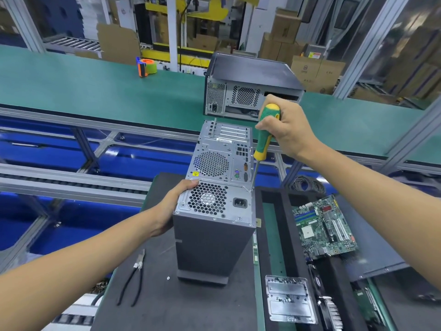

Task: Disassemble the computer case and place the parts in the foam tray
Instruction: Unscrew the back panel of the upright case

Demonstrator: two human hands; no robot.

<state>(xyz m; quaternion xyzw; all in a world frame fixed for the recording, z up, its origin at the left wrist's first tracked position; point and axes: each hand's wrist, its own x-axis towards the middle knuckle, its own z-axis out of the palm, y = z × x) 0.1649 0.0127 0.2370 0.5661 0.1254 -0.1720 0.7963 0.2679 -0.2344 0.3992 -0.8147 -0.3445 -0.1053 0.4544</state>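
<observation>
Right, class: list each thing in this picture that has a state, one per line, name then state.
computer case: stood on end, rear panel up, side panels on
screwdriver: tip at the rear panel's right edge
left hand: grips the case's upper left edge
right hand: grips the screwdriver
pliers: lying on the mat, handles apart
motherboard: out, lying in the foam tray

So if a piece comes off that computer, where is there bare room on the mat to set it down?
Bare mat lies in front of the computer case, between the pliers and the metal plate; only a small screw sits there. To the right it is crowded: the foam tray holds a circuit board.
</observation>
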